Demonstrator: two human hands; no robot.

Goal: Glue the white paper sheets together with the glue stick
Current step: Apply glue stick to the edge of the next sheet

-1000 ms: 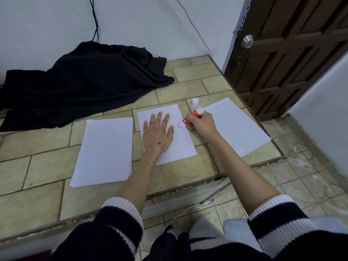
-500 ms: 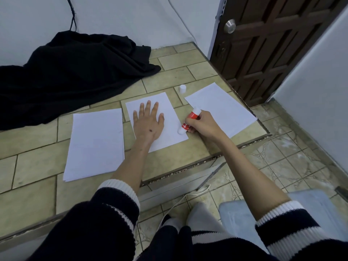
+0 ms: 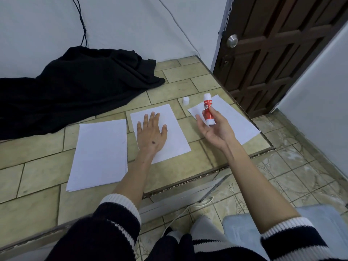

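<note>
Three lots of white paper lie on a raised tiled ledge. My left hand rests flat, fingers spread, on the middle sheet. My right hand is lifted palm-up to the right of that sheet and holds the red glue stick upright, white glue end on top, off the paper. Behind that hand lies the right sheet. A stack of sheets lies to the left. The glue stick's white cap stands on the tiles between the middle and right sheets.
A heap of black cloth covers the ledge's far left, with a black cable hanging down the wall above it. A dark wooden door stands at right. The ledge's front edge drops to a lower tiled floor by my knees.
My right hand has lifted the glue stick off the middle sheet's right edge and turned it upright, palm up. My left hand stays flat on the sheet. The camera has tilted.
</note>
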